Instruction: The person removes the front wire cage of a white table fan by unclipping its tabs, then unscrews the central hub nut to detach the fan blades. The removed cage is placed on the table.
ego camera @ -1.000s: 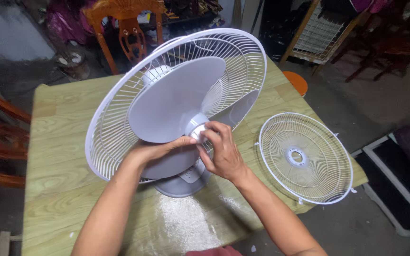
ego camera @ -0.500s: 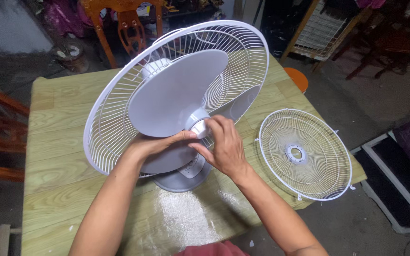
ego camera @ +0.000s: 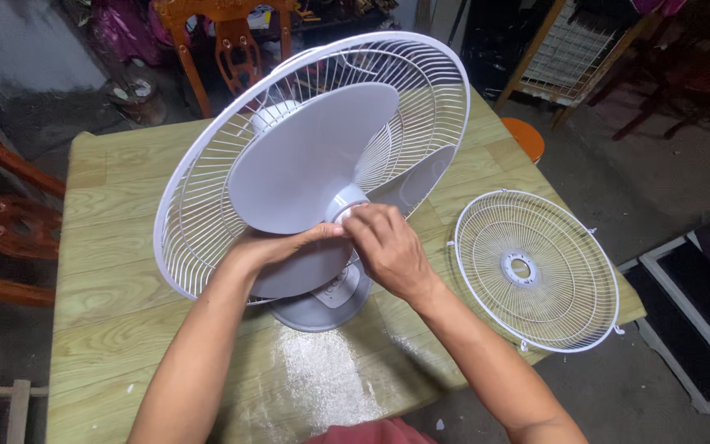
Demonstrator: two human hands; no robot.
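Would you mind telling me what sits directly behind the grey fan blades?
Behind the grey fan blades stands the white rear wire guard, with the white motor housing showing through it. The hub is covered by the right hand and left hand.

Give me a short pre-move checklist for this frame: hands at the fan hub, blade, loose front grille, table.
1. Right hand on the hub cap at the blade centre: ok, fingertips rest on it.
2. Left hand steadying the grey blade from below: ok, in contact.
3. Fan base sits flat on the table: ok.
4. Front grille off the fan and apart from the hands: ok, lies flat to the right.
5. Front grille fully on the table: not ok, its rim overhangs the near right edge.
6. Hub cap tight or loose: cannot tell.
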